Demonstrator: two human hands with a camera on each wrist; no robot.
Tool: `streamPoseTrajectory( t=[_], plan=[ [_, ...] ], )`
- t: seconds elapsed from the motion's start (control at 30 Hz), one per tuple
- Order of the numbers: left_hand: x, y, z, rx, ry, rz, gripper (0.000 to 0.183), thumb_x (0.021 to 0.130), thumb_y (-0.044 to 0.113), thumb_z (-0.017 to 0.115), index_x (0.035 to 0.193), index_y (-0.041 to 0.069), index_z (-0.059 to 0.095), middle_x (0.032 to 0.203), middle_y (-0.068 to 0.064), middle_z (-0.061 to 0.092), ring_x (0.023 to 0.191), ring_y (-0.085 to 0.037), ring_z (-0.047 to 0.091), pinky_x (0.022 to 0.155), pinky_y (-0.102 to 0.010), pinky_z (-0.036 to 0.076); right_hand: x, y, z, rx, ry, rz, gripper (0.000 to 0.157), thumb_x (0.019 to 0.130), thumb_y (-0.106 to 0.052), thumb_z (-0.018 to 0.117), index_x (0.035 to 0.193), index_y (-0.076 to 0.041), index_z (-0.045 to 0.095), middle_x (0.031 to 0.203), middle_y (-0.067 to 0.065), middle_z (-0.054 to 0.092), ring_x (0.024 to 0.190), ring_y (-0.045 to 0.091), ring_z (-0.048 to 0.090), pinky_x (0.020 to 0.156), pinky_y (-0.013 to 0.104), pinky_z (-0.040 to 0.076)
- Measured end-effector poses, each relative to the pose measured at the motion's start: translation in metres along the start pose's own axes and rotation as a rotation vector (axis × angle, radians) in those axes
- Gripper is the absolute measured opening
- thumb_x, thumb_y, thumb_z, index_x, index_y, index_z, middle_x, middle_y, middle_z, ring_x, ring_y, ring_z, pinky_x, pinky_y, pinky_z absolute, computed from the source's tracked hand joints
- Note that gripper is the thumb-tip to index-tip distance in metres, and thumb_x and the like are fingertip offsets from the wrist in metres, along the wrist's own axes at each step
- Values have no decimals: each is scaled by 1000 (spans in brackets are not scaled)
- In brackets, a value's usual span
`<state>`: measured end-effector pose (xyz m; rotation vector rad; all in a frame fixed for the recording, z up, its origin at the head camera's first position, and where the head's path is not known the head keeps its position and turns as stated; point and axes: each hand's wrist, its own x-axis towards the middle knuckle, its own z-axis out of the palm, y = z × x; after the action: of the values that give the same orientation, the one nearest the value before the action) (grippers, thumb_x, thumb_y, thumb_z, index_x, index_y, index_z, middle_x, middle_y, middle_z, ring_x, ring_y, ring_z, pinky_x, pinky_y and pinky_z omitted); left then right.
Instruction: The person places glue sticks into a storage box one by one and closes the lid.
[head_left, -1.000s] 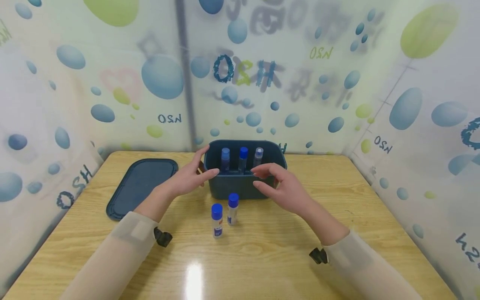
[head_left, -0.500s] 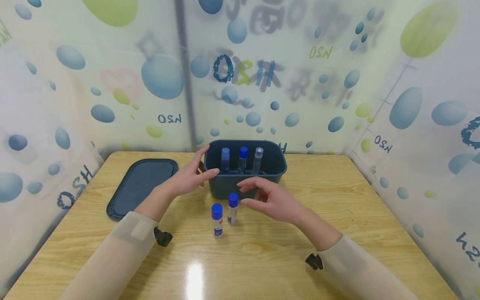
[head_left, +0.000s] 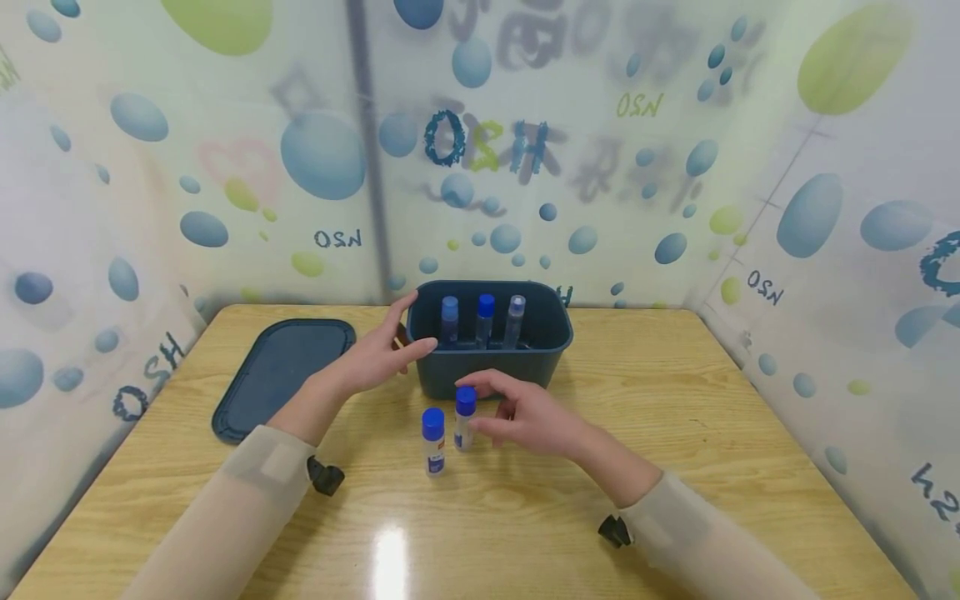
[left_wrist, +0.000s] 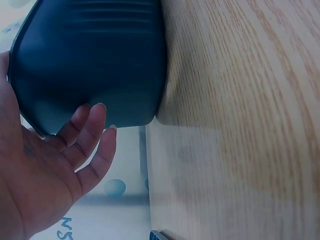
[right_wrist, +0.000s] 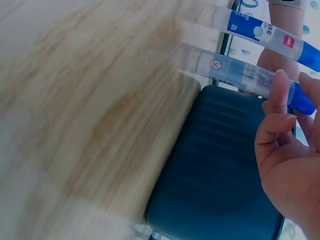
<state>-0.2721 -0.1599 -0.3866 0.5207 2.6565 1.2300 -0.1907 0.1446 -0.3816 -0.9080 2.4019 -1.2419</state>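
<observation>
Two clear glue sticks with blue caps stand upright on the table, a nearer one (head_left: 433,446) and a farther one (head_left: 465,408). My right hand (head_left: 525,414) is at the farther stick, index finger behind its cap and thumb at its right side. The right wrist view has the thumb (right_wrist: 280,90) overlapping that stick, with a gap between thumb and index finger. My left hand (head_left: 375,358) rests at the left end of a dark blue storage bin (head_left: 487,367), thumb over the front rim. Its loosely bent fingers (left_wrist: 97,117) lie along the outer wall.
Inside the bin stand three tubes, with a light blue cap (head_left: 449,306), a blue cap (head_left: 486,305) and a clear cap (head_left: 517,305). A dark blue lid (head_left: 288,371) lies left on the wooden table (head_left: 720,467). Patterned curtains (head_left: 622,50) surround the table.
My right hand has moved from the bin's front rim left and down to the farther glue stick. My left hand, the bin and both sticks have stayed in place.
</observation>
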Motion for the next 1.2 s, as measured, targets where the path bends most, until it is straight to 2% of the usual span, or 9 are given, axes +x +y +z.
streamPoseTrajectory(
  t=[0.1,0.27,0.57,0.93,1.2],
  plan=[
    [0,0,1,-2,3,3,99,105,69,60,177,37,1,119,-15,66,97,-36,72,85,-40,61,1,1,3,4,4,-17,53,106,-19,76,155,-27,58,140,8,68,77,38,73,71,29,61],
    [0,0,1,-5,11,3,97,106,68,61,177,39,1,118,-14,67,97,-37,72,84,-38,60,2,2,5,13,17,-21,49,106,-15,75,152,-25,60,132,8,71,76,37,73,70,30,61],
    [0,-2,1,-11,13,6,97,105,68,61,177,40,1,116,-13,67,96,-38,72,84,-39,60,2,0,6,-16,38,-64,43,106,-14,74,148,-14,62,122,9,73,71,16,68,71,28,61],
    [-1,-1,0,-7,2,5,98,105,69,60,176,40,-1,118,-13,67,97,-37,72,85,-40,60,-2,-2,1,4,102,-120,44,105,-13,75,147,-14,63,123,8,75,72,15,68,69,31,63],
    [0,-1,0,-21,-13,5,98,107,66,60,177,38,-2,118,-15,66,97,-36,72,91,-44,62,-9,-19,-12,9,184,-127,42,105,-13,76,145,-15,60,119,13,75,67,27,67,64,30,61]
  ],
)
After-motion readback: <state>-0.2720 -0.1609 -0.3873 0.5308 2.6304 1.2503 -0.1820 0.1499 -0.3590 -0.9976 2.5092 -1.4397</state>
